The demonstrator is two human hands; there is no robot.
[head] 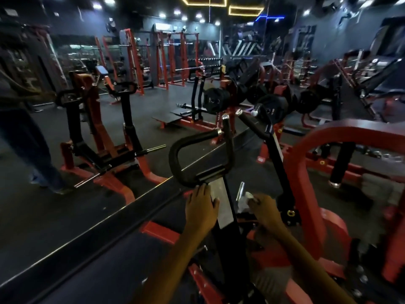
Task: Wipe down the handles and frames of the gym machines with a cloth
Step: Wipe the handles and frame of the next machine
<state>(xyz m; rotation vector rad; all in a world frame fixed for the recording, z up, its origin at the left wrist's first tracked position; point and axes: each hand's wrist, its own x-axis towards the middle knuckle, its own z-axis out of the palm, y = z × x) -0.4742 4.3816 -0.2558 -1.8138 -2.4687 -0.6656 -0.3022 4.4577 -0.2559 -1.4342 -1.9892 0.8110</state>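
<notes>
Close in, left hand (202,207) is lying flat with straight fingers against the black upright (229,233), beside its grey label (221,205). Right hand (264,210) is gripping a pale cloth (245,199), bunched and pressing near a chrome peg (240,189). Just above, the looped black handle (182,154) is sitting untouched. Red frame (306,172) is curving at right. Farther back, weight plates (215,100) are hanging on a rack. A person's legs (26,145) are standing far left.

One wide-angle view only, worn on the person's head, looking forward and down across the gym floor (54,216); nearest are the forearms and the black upright bar (228,238), with distant machines bowed toward the edges
</notes>
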